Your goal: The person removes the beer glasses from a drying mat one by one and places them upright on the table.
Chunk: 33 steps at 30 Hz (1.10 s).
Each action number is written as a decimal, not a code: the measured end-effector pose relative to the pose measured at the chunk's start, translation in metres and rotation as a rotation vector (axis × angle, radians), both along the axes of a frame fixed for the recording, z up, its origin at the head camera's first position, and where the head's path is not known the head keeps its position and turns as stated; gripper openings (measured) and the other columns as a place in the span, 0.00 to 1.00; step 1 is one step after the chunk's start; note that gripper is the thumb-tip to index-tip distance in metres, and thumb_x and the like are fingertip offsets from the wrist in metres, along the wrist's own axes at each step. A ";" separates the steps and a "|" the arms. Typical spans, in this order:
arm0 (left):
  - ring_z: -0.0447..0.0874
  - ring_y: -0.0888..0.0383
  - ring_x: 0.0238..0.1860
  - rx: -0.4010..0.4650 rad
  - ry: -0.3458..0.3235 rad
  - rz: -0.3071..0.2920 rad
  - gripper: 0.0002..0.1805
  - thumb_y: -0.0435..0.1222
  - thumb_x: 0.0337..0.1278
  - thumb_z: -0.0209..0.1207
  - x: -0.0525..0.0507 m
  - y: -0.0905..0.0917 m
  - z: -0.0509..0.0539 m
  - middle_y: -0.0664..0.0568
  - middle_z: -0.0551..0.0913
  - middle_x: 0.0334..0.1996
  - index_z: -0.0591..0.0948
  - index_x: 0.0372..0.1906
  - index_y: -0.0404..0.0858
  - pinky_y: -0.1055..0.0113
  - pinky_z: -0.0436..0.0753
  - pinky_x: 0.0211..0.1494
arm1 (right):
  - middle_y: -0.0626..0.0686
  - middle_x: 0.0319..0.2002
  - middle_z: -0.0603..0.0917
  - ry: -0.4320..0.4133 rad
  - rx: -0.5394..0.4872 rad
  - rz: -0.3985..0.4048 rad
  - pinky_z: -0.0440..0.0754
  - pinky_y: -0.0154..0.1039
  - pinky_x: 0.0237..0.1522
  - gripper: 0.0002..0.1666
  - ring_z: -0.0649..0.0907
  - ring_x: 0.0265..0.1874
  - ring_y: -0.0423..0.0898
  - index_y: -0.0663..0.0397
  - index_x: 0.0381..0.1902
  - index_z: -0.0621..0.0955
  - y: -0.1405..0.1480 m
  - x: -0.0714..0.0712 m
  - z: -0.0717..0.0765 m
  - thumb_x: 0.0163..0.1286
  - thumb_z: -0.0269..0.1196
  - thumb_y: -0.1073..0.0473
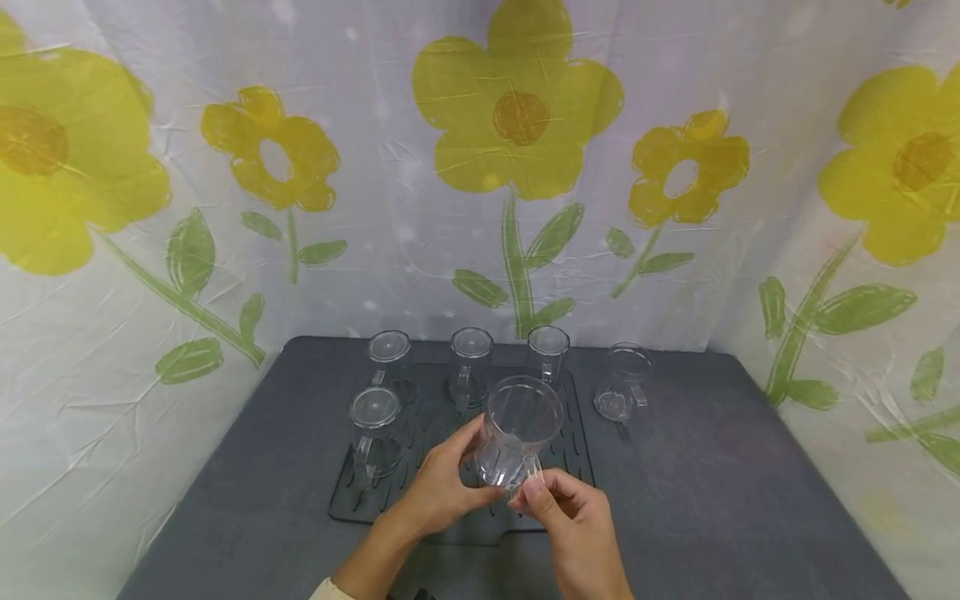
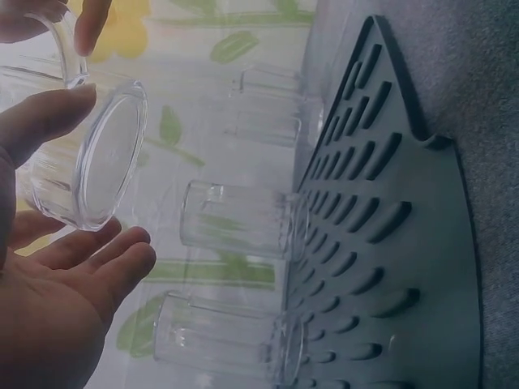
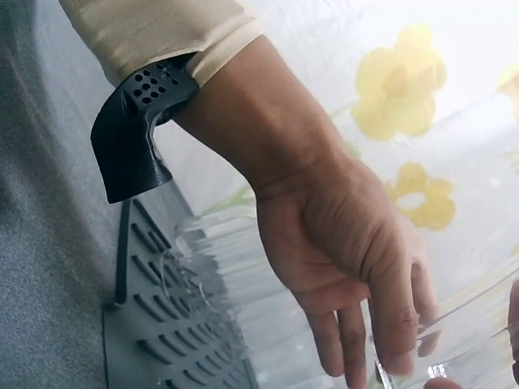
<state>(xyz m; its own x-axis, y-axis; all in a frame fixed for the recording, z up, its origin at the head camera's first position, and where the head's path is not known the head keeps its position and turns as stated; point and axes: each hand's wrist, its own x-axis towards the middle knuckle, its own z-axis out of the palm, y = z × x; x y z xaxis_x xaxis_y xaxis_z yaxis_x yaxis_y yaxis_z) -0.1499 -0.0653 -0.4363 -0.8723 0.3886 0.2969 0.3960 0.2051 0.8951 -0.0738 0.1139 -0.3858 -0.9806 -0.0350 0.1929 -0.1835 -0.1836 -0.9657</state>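
A clear glass mug (image 1: pixel 522 417) is held up above the drying mat, its mouth facing up and slightly tilted. My left hand (image 1: pixel 442 483) holds its body from the left, thumb on the near side and fingers on the far side. In the left wrist view, the left hand (image 2: pixel 65 316) is around the lower part of the mug (image 2: pixel 113 162). My right hand (image 1: pixel 577 525) pinches the mug's handle between thumb and fingers. The right wrist view mostly shows the left hand (image 3: pixel 349 235), with the mug only partly in frame.
Several clear mugs stand upside down on the ribbed dark drying mat (image 1: pixel 345 506), among them one at the front left (image 1: pixel 377 408). Another mug (image 1: pixel 626 367) stands upright on the grey table (image 1: pixel 697 500), right of the mat. A flowered curtain (image 1: pixel 375 167) hangs behind.
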 end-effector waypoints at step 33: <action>0.65 0.48 0.66 0.126 0.384 0.195 0.53 0.20 0.40 0.72 0.024 -0.079 0.059 0.43 0.65 0.66 0.59 0.74 0.38 0.62 0.66 0.65 | 0.60 0.28 0.79 0.131 0.155 -0.225 0.79 0.37 0.41 0.13 0.80 0.34 0.50 0.71 0.29 0.78 0.052 -0.011 0.026 0.72 0.57 0.66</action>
